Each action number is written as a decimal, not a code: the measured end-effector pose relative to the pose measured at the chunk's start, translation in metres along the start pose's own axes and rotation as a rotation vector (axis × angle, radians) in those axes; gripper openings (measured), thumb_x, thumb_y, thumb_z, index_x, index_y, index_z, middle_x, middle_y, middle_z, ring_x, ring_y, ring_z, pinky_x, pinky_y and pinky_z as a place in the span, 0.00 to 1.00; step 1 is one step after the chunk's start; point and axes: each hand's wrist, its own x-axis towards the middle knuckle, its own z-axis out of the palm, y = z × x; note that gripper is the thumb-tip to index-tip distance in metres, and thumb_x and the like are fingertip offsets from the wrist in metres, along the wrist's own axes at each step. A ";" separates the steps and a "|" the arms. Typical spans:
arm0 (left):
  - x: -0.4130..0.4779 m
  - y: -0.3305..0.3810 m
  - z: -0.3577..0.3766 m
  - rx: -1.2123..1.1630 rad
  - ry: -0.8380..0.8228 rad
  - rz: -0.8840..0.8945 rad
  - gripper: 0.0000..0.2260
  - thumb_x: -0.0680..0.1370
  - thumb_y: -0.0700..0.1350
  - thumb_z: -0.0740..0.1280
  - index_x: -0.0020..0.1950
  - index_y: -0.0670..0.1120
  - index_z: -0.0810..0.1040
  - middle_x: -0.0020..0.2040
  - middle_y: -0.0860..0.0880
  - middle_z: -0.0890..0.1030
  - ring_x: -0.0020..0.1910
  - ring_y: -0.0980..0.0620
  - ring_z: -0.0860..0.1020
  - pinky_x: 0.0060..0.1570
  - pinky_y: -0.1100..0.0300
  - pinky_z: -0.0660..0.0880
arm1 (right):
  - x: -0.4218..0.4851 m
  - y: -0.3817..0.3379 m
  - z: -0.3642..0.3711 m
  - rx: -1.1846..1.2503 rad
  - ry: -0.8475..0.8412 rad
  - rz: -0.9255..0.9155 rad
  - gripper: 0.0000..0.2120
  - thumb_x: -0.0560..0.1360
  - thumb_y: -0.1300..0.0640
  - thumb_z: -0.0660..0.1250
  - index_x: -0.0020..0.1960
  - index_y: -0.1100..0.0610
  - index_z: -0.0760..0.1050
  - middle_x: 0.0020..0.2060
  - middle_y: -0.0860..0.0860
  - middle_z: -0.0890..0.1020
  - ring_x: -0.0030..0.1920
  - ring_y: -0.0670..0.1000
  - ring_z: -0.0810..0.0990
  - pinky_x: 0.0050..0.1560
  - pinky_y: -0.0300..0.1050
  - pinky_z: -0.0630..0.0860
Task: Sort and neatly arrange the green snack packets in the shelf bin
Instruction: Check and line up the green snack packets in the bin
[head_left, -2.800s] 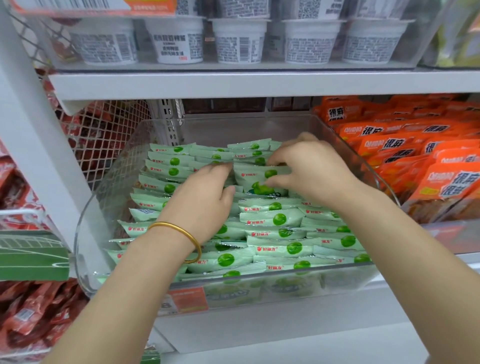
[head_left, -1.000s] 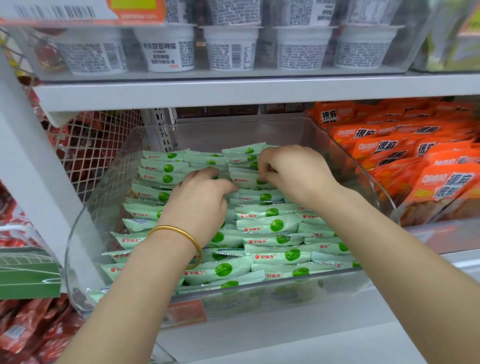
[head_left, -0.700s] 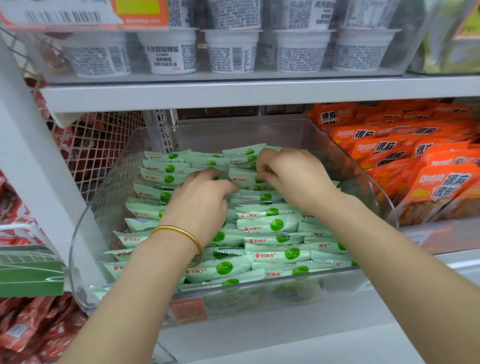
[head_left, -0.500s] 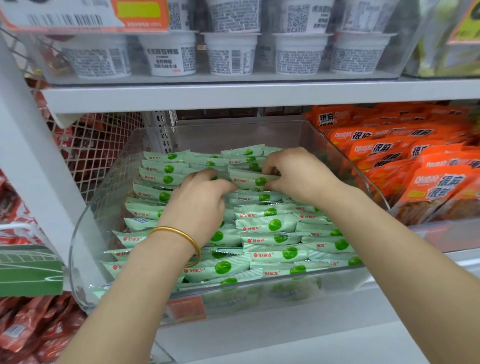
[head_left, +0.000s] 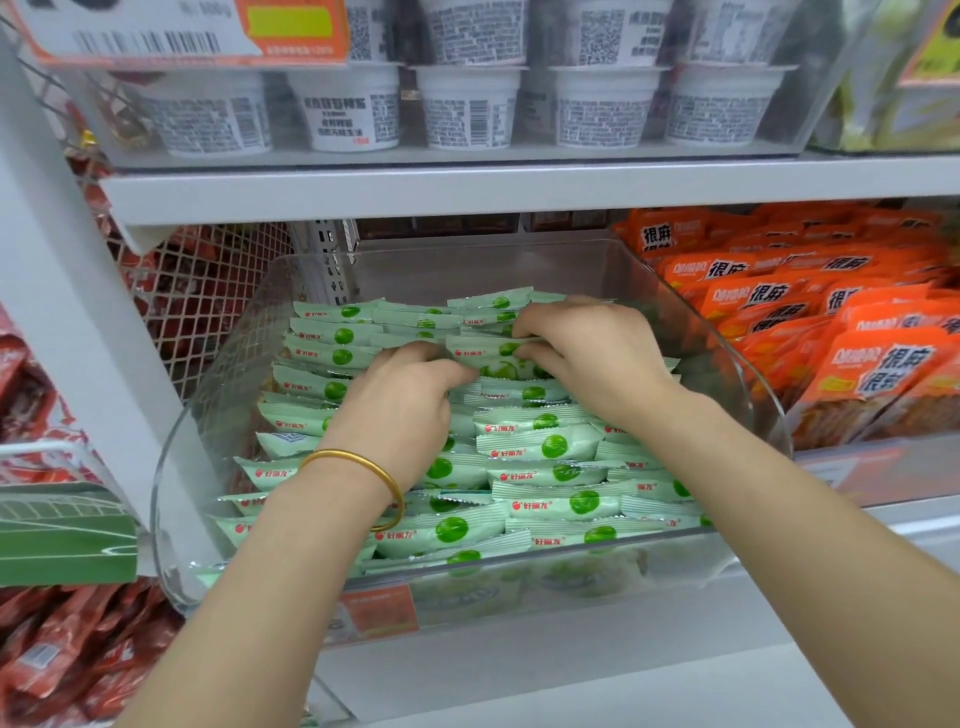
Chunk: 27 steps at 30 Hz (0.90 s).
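Head view, hands (head_left: 395, 410) (head_left: 597, 358) seemingly pinching half-hidden packet (head_left: 480, 349)

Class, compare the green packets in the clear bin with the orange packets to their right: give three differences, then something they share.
Print: the green packets show a round green dot; the orange packets show bold black characters.
Pose: the green packets lie flat in rows; the orange packets stand leaning.
Handling: the left hand and right hand grip green packets; neither touches the orange packets.
Shared: sealed packs on one shelf.

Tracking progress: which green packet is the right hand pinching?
The raised packet at the back middle, between right hand and left hand; the rest lie in rows.
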 end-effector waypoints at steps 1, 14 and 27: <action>0.000 0.000 -0.001 0.006 -0.006 -0.004 0.20 0.78 0.35 0.57 0.65 0.52 0.76 0.66 0.46 0.73 0.65 0.42 0.68 0.63 0.49 0.67 | 0.000 0.001 0.000 0.067 0.020 0.031 0.07 0.78 0.51 0.62 0.54 0.51 0.76 0.45 0.50 0.82 0.50 0.55 0.77 0.44 0.48 0.74; -0.020 0.030 -0.031 -0.565 0.203 -0.038 0.19 0.72 0.46 0.71 0.60 0.53 0.69 0.53 0.64 0.74 0.51 0.69 0.73 0.49 0.77 0.67 | -0.029 -0.021 -0.044 0.593 0.489 0.018 0.04 0.74 0.59 0.67 0.47 0.55 0.79 0.40 0.39 0.79 0.41 0.44 0.78 0.43 0.46 0.77; -0.032 0.045 -0.028 -1.085 -0.013 -0.095 0.19 0.69 0.45 0.70 0.59 0.46 0.75 0.51 0.53 0.84 0.49 0.56 0.82 0.47 0.63 0.79 | -0.048 -0.026 -0.042 1.184 0.301 0.156 0.13 0.74 0.60 0.65 0.56 0.50 0.78 0.53 0.46 0.82 0.52 0.46 0.80 0.52 0.43 0.77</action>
